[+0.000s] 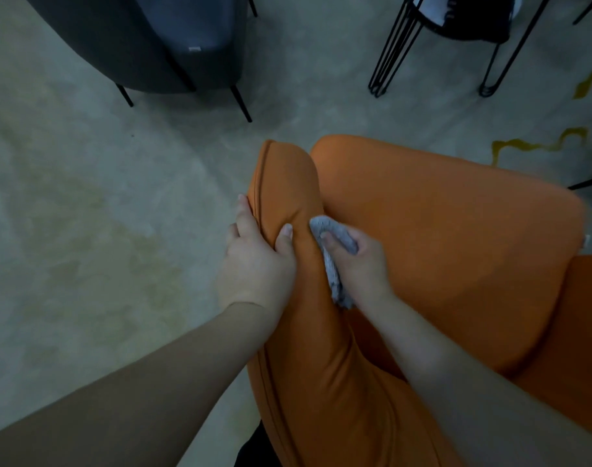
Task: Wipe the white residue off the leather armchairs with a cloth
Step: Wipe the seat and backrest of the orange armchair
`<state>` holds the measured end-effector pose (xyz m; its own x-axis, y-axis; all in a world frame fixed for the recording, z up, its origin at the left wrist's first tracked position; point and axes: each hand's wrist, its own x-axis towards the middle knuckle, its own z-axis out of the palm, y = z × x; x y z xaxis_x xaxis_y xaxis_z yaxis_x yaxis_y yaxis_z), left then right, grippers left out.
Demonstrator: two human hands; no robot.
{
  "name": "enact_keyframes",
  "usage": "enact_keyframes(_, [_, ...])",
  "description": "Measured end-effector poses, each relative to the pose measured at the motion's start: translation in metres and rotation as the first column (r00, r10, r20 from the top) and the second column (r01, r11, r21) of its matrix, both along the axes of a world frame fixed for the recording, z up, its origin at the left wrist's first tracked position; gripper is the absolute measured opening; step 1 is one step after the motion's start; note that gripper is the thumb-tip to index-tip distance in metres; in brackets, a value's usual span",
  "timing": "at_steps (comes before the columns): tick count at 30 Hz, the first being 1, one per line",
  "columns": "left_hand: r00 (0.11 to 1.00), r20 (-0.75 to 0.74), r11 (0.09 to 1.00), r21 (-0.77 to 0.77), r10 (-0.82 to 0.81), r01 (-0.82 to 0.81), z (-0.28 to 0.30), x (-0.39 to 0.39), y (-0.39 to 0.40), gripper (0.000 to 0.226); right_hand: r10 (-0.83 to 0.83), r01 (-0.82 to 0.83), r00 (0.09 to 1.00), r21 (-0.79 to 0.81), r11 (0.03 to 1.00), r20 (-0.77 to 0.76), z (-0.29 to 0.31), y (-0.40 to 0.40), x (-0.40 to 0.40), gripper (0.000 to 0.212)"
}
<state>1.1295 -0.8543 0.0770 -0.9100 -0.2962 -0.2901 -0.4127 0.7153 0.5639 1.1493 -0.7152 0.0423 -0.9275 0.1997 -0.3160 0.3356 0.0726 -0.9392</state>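
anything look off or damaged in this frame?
Nothing damaged. The only oddity is yellowish staining on the floor beyond the orange armchair. No white residue is visible where the right hand presses the grey cloth.

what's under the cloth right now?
The gray cloth, bunched in the right hand, presses against the orange armchair armrest's inner side. Leather directly beneath is covered, so any residue there can't be seen.
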Motion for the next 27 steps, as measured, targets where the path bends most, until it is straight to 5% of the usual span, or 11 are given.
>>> enact_keyframes(8, [0.998,-0.029,0.994,-0.096,-0.047,0.044,0.019,0.008,0.007,0.070,0.156,-0.171,0.977,0.100,0.980,0.145,0.024,0.020,0.059,0.013])
enact_keyframes(15, [0.981,0.080,0.977,-0.103,-0.178,0.185,0.022,0.006,0.000,0.079,0.343,-0.445,0.883,0.342,0.828,0.320,0.050,0.042,0.058,0.008])
enact_keyframes(27, [0.875,0.135,0.854,-0.193,-0.464,0.483,0.079,0.043,-0.046,0.066,0.022,-0.051,0.997,0.422,0.905,0.072,0.132,0.053,0.066,0.016])
